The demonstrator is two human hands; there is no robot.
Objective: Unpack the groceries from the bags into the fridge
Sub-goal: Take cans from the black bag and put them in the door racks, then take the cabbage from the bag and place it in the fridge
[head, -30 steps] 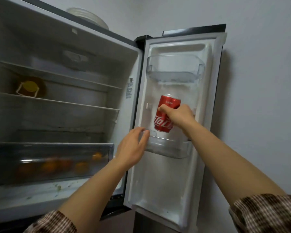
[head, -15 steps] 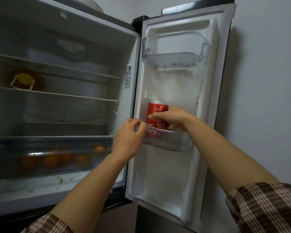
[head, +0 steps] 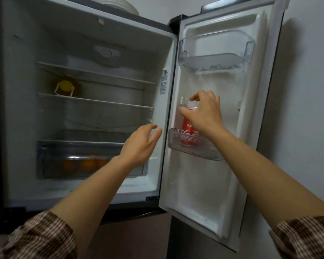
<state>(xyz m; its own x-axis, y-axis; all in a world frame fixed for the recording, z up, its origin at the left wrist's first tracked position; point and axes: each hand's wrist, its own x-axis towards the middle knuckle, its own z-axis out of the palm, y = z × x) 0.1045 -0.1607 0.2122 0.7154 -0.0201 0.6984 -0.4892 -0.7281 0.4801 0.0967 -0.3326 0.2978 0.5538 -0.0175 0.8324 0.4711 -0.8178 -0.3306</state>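
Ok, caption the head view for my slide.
Red cola can stands in the lower door bin, right hand hovering at its top, left hand open.

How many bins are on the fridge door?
2: an upper bin near the top, and a lower bin at mid-height, holding the red can. No others show.
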